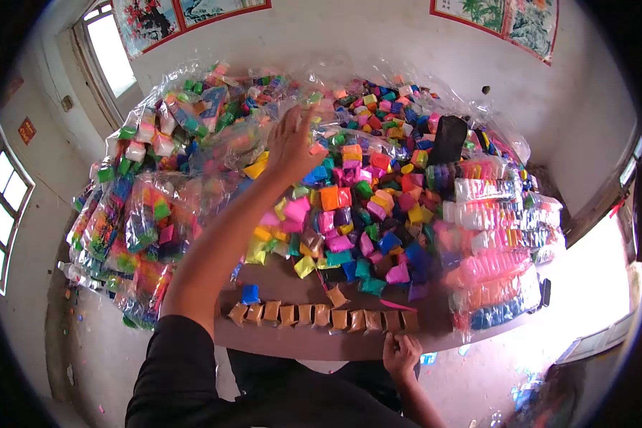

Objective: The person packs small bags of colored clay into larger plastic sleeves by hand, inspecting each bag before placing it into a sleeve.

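Observation:
My left hand point(290, 141) reaches far over the table into a heap of small coloured packets point(337, 199). Its fingers look stretched out and apart from the thumb, beside a crinkled clear plastic bag point(323, 107); the fingertips are somewhat blurred. At the table's front edge my right hand point(402, 351) is closed, its fingers curled just below the right end of a row of brown packets point(322, 315). Whatever it may hold is hidden. One more brown packet point(337, 296) lies behind the row, and a blue packet point(250, 294) sits behind its left end.
Clear bags of coloured packets point(146, 214) pile up on the left. Stacked sleeves of bright items point(486, 242) stand on the right, with a black object point(449, 140) behind them. A pink strip point(398, 305) lies on the brown table point(285, 347).

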`<state>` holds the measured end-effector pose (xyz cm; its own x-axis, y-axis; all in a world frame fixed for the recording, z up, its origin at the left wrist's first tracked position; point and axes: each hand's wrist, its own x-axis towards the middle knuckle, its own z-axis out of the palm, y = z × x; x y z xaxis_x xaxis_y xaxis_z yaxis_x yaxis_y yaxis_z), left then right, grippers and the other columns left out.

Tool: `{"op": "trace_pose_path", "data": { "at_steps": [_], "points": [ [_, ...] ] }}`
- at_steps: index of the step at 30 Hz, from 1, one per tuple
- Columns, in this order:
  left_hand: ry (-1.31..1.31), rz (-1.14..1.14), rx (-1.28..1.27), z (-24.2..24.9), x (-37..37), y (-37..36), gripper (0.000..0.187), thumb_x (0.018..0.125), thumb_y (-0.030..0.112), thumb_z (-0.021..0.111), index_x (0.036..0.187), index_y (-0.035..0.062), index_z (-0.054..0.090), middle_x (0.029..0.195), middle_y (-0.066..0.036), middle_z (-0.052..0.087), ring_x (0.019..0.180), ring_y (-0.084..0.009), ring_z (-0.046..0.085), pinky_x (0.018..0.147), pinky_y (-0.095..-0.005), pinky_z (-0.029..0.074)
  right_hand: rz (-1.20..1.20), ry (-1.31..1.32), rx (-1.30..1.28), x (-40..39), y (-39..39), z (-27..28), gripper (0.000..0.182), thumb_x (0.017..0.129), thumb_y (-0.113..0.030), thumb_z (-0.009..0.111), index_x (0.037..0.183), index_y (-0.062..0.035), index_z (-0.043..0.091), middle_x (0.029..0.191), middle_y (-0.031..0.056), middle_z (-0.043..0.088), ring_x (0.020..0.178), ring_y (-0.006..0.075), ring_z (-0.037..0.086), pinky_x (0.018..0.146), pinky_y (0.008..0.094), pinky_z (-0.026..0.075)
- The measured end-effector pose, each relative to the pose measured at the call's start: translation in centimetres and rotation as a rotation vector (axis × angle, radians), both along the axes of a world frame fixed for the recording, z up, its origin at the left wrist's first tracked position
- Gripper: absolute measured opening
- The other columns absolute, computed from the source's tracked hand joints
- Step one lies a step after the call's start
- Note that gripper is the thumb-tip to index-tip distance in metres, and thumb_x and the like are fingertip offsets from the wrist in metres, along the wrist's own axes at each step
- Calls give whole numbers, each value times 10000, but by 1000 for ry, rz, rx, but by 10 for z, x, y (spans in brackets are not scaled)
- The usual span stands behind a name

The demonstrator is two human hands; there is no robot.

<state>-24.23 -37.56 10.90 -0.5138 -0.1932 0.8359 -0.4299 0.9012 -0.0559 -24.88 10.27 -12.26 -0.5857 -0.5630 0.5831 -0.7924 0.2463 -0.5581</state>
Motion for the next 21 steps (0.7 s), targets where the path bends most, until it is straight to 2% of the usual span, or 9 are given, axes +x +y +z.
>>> {"op": "trace_pose_path", "data": {
  "at_steps": [4,6,8,10,12,14,17,18,21],
  "points": [
    [-145,-100,-46,-7,-36,-59,760,764,312,829,1432,92,540,1411,-202,569,1270,-396,571,1084,-520,432,26,46,3,-2,-2,-1,209,822,-29,735,730,-78,553,661,111,562,601,339,578,556,449,434],
    [-598,-19,99,-3,-39,-95,550,773,254,795,1286,92,681,1298,-178,662,1210,-367,619,1024,-509,481,28,46,-9,-3,-1,-3,205,816,-24,731,730,-80,554,661,112,564,602,340,578,559,447,438],
    [-400,8,304,8,-37,-128,297,802,161,747,1089,84,756,1090,-147,742,1031,-342,697,911,-465,547,23,82,57,-4,2,-8,184,805,-24,712,737,-77,549,690,116,596,621,338,597,569,439,457],
    [-132,-103,240,24,-24,-184,227,858,140,669,1068,115,752,965,-109,770,804,-305,730,787,-438,588,19,67,45,-3,1,-8,174,803,-30,702,741,-74,546,706,121,612,632,338,607,576,435,467],
    [69,-344,580,75,10,-192,175,888,115,653,1023,78,757,939,-65,765,795,-182,715,723,-350,587,22,58,28,-2,-1,-5,164,800,-36,693,745,-71,543,722,125,627,642,337,617,583,432,477],
    [312,-312,1026,113,37,-190,151,919,108,632,984,52,756,911,-25,741,788,-100,680,657,-270,563,45,77,-6,-4,-5,1,154,800,-39,680,751,-70,538,740,129,644,657,345,627,591,430,488],
    [291,-136,904,139,64,-204,206,1000,187,608,1113,52,714,922,-37,719,775,-109,683,684,-260,565,50,56,41,-3,-3,3,166,800,-36,681,742,-73,530,713,125,620,646,354,611,583,435,475],
    [326,-98,930,149,69,-183,223,1003,193,606,1135,47,711,983,-44,723,834,-123,699,714,-279,585,57,53,35,-2,-2,2,166,800,-36,681,742,-73,530,713,125,620,646,354,611,583,435,475],
    [294,-151,990,157,81,-202,228,1001,200,615,1143,50,714,1016,-42,719,876,-140,706,745,-316,607,29,65,66,-1,0,0,188,802,-36,686,725,-73,518,687,120,590,635,361,593,574,442,458]
  ]
}}
